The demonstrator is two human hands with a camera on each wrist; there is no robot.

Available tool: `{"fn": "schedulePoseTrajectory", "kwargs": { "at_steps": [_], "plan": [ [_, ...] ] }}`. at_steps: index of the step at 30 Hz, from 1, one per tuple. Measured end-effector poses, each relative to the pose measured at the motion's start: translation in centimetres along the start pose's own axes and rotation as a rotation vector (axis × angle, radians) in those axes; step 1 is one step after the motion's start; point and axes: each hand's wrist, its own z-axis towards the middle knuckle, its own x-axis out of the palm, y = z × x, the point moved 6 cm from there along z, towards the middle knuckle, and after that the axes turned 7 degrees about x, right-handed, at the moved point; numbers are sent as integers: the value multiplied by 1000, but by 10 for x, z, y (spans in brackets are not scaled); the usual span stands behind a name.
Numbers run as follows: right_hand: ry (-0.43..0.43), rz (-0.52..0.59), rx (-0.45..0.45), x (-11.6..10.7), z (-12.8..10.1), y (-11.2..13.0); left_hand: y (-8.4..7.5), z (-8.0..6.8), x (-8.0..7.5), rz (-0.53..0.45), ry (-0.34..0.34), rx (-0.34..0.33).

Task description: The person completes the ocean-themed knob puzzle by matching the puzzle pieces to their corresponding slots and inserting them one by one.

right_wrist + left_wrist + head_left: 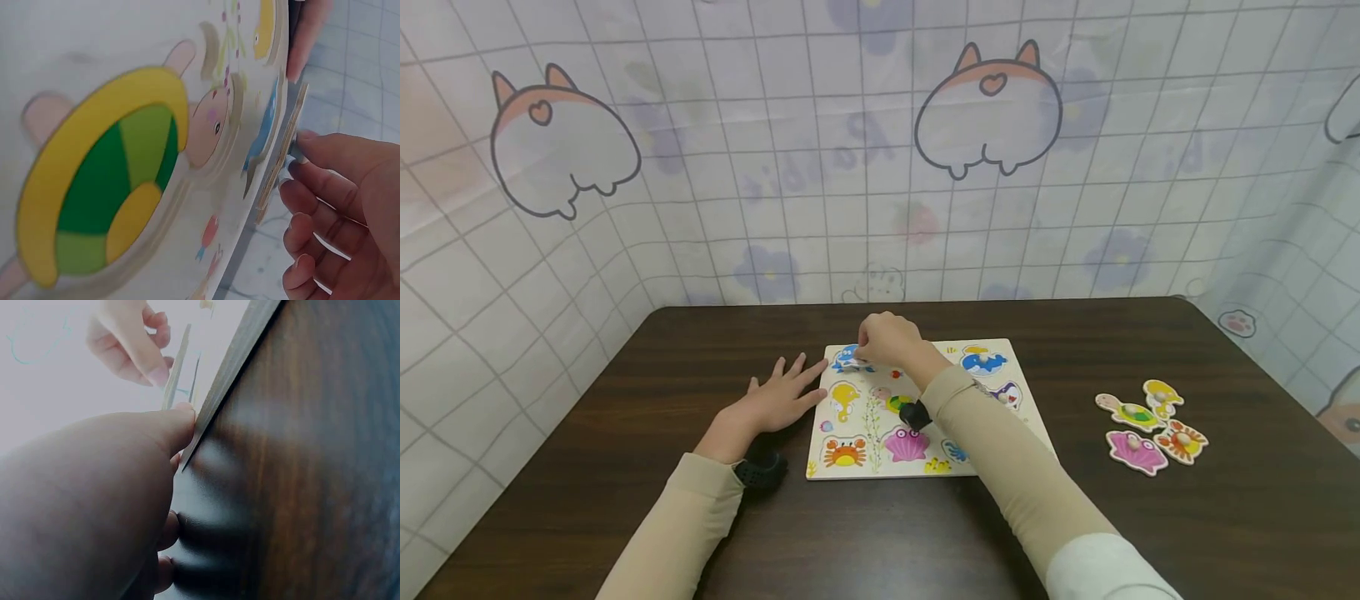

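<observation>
The right hand (891,340) pinches a thin puzzle piece (282,152) between thumb and index finger, while its other fingers curl loosely beneath. The piece stands tilted, just off the board (853,427), beside the blue-printed upper-left recess (264,128). The left hand (778,402) has its fingers spread and grips nothing; its thumb meets the board's left edge, perhaps steadying it.

On the table (850,542), well right of the board, lie 4 loose knobbed pieces: a turtle (1129,413), a pink shell (1137,452), an orange crab-like piece (1182,442) and a yellow one (1163,398), probably the seahorse. A blue whale piece (984,362) sits at the board's upper right.

The step in hand seems to concern 1 piece at the upper-left recess; whether it is being fitted or lifted out, I cannot tell. Fitting would call for laying it flat, matching its outline and pressing; removal, for raising it clear and carrying it right.
</observation>
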Motion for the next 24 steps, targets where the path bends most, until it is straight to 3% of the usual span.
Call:
{"fn": "schedulePoseTrajectory", "kwargs": {
  "at_steps": [9, 24],
  "plan": [
    [21, -32, 6, 4, 6, 14, 0, 0, 1, -1, 1, -1],
    [33, -45, 41, 7, 4, 16, -2, -1, -1, -1, -1, 1]
  ]
}}
